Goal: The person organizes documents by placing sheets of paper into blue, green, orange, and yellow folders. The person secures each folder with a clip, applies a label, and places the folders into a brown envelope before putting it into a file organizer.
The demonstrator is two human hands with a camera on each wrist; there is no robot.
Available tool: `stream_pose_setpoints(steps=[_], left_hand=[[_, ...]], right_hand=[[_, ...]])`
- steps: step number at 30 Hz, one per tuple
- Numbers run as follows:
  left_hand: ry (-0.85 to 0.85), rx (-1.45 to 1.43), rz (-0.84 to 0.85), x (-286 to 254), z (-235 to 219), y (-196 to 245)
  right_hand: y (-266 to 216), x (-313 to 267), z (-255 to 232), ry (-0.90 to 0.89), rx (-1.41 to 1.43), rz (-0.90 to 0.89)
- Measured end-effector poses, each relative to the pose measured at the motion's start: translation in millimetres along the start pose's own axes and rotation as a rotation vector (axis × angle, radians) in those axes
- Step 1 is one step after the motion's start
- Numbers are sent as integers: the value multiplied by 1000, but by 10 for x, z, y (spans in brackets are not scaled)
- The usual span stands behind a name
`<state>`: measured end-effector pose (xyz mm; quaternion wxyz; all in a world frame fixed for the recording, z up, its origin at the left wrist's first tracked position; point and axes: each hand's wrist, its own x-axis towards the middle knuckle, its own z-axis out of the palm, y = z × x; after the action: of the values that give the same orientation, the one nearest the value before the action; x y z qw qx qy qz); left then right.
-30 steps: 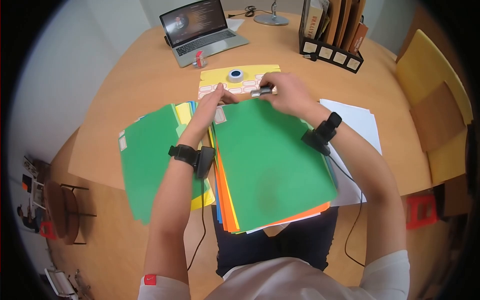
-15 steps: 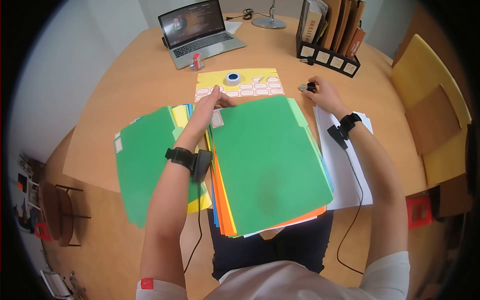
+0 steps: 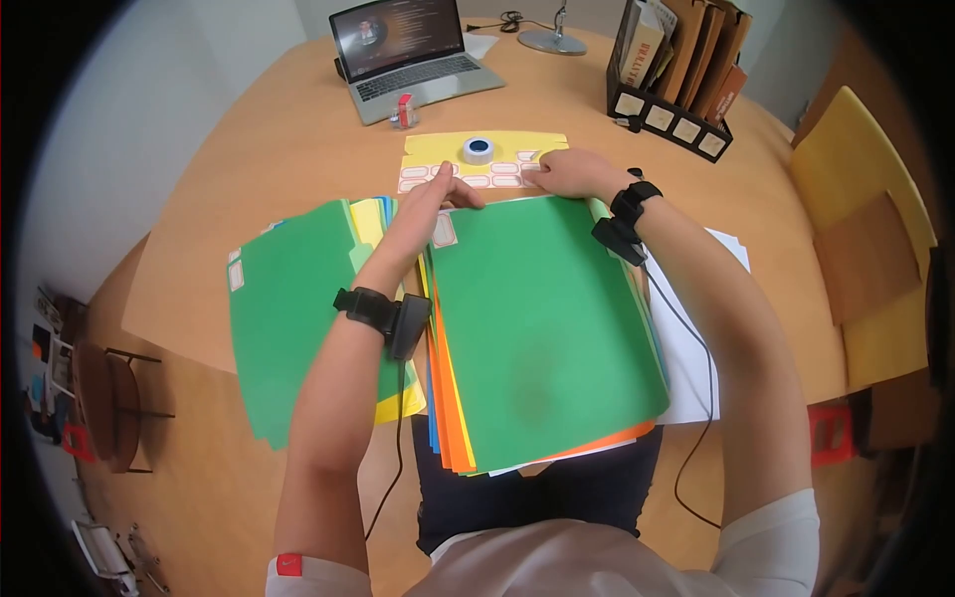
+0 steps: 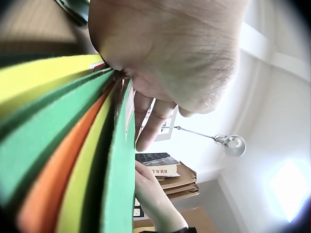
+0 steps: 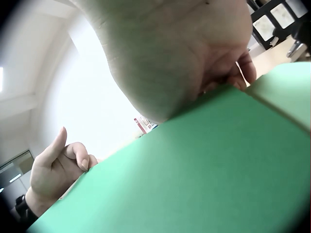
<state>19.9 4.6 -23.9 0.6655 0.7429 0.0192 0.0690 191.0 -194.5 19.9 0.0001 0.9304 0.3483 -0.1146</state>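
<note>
A thick stack of colored file folders, green one on top [image 3: 547, 318], lies toward me with a white label at its upper left corner. My left hand [image 3: 443, 194] holds the stack at that corner, thumb raised and fingers bent over the top edge. My right hand [image 3: 577, 174] reaches over the stack's far edge, its fingertips at the right end of a sheet of red-bordered labels [image 3: 505, 182]. In the right wrist view its fingers are curled and partly hidden behind the green folder [image 5: 194, 165]. A black-and-silver binder clip [image 5: 294, 48] lies beyond that hand.
A white tape roll [image 3: 478, 150] sits on the yellow part of the label sheet. More folders [image 3: 298, 318] lie at left, white papers [image 3: 686, 378] at right. Behind stand a laptop [image 3: 418, 75], a small red-and-clear item [image 3: 404, 111], a book rack [image 3: 676, 124] and a lamp base [image 3: 552, 42].
My right hand carried the binder clip rightward, let it go on the table, then came back left to the label sheet. My left hand has stayed at the stack's corner.
</note>
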Motion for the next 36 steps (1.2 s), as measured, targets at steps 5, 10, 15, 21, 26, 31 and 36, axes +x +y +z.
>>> stream_pose_setpoints(steps=[5, 10, 15, 21, 26, 31, 36], left_hand=[[-5, -14, 7, 19, -13, -33], [-2, -42, 5, 33, -8, -46], [-22, -61, -18, 24, -14, -34], [-23, -77, -9, 39, -33, -33], [-11, -87, -39, 64, -50, -53], [-36, -156, -161, 66, -112, -26], [-78, -159, -188, 53, -170, -48]], right_hand=[[-10, 33, 20, -59, -38, -2], [-16, 42, 69, -35, -53, -16], [66, 122, 205, 34, -73, -64], [37, 59, 214, 249, 62, -62], [-408, -290, 59, 344, 510, -268], [-1033, -697, 5, 209, 299, -412], [-1186, -622, 286, 289, 119, -451]])
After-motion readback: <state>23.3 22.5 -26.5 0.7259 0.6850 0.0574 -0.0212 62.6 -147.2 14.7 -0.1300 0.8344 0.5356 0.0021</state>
